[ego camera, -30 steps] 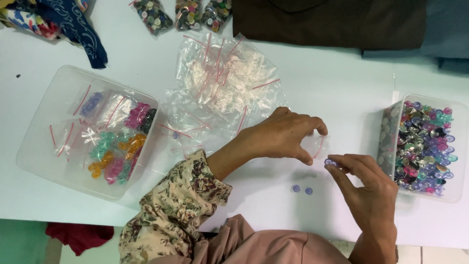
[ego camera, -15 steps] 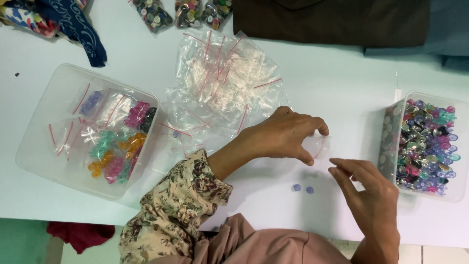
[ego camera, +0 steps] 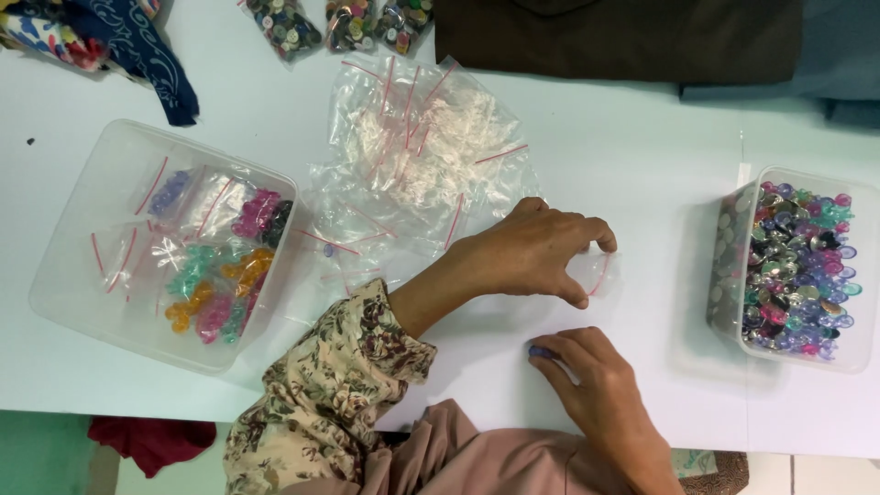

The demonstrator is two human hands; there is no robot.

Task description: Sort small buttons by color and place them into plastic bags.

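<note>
On the white desk [ego camera: 642,147], the clear plastic tub at the left [ego camera: 64,302] already holds small zip bags filled with colour-sorted buttons. A heap of empty clear zip bags with red seals [ego camera: 412,137] lies beside it, so many appear left to fill. The left hand [ego camera: 532,252] pinches a small clear zip bag [ego camera: 600,272] in a narrow grip. The right hand [ego camera: 596,394] presses fingertips onto small bluish-purple buttons [ego camera: 539,352]. At far right, the clear tub of glossy mixed buttons [ego camera: 797,266] remains heaped.
</note>
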